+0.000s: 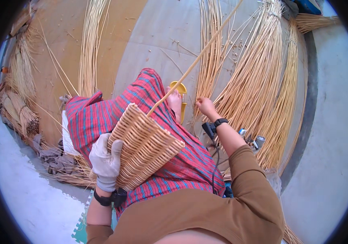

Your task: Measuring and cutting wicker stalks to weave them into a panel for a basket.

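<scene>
My left hand, in a white work glove, grips the left edge of a woven wicker panel with the thumb over its face. The panel is tilted across my lap on a red and blue striped cloth. One long pale cane sticks out from the panel's upper edge toward the far right. My bare right hand hangs apart from the panel, its fingers curled together; whatever they may hold is too small to make out. Just beyond it lies a bundle of thin canes.
Large cane bundles fan out at the right, and another bundle lies at the far left. Grey rags and tied bundles line the left side. A yellow slipper is by my foot. A small can stands beside my right forearm.
</scene>
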